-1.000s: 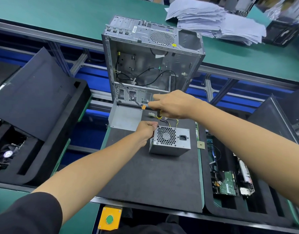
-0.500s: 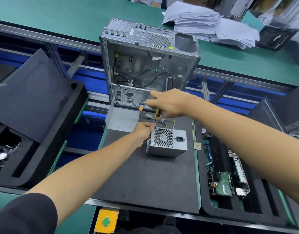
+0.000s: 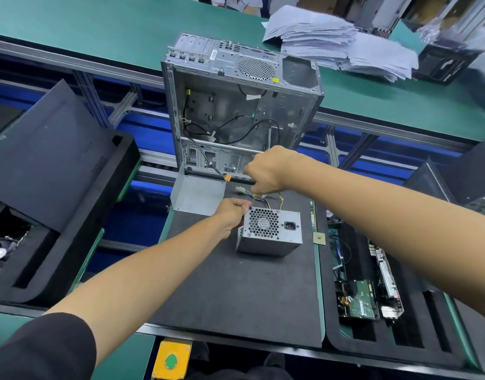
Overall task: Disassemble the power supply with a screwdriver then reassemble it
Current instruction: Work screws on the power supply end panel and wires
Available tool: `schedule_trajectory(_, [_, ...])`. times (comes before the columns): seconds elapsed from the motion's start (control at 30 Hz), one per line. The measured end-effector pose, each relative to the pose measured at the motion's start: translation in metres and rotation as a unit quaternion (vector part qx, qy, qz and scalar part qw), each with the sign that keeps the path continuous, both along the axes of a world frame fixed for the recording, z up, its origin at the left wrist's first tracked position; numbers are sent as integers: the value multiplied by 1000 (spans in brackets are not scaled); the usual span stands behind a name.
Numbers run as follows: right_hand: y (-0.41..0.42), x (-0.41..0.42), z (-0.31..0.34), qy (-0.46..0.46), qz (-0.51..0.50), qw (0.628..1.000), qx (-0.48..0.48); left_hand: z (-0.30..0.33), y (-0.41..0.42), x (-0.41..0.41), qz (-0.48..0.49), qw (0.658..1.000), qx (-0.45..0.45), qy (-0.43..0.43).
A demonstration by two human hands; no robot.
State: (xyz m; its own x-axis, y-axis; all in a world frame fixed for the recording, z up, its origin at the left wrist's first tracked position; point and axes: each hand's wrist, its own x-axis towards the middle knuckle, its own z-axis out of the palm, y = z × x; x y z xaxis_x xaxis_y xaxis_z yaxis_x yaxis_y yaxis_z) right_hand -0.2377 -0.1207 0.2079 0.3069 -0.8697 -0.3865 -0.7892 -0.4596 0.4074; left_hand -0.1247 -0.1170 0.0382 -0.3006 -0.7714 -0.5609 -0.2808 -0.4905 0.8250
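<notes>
A grey power supply [image 3: 271, 233] with a round fan grille and a black socket stands on the black mat [image 3: 235, 292]. Its coloured wires [image 3: 259, 200] run up behind it to a white connector [image 3: 239, 189]. My left hand [image 3: 231, 211] grips the unit's upper left corner with curled fingers. Above the unit, my right hand [image 3: 268, 170] is closed round a yellow-handled screwdriver [image 3: 256, 193], of which only a small part shows under the fist. The tip is hidden.
An open metal computer case [image 3: 235, 111] stands behind the mat, with a loose grey panel [image 3: 197, 194] at its foot. Black foam trays lie left [image 3: 57, 187] and right, the right one holding circuit boards [image 3: 361, 300]. Stacked papers [image 3: 337, 39] sit at the back.
My right hand has dropped slightly towards the top of the power supply. The view has shifted a little; my left hand stays on the unit's corner.
</notes>
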Motion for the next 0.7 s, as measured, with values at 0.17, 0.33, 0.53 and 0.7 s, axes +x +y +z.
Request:
schedule_trajectory(0.17, [-1,-10,6,-44,114,991,47,-2,-1,1,-8,1000,-1,-1])
schedule_trajectory(0.33, [-4,-8,8,-48,67,996,34,-2,-2,1,-5,1000,13,9])
schedule_trajectory(0.53, [-2,-2,2,-11,-45,999,16,-1,-2,6,-16,999,13,36])
schedule_trajectory(0.7, [0,-8,0,-43,27,999,14,2,-3,7,-10,998,27,48])
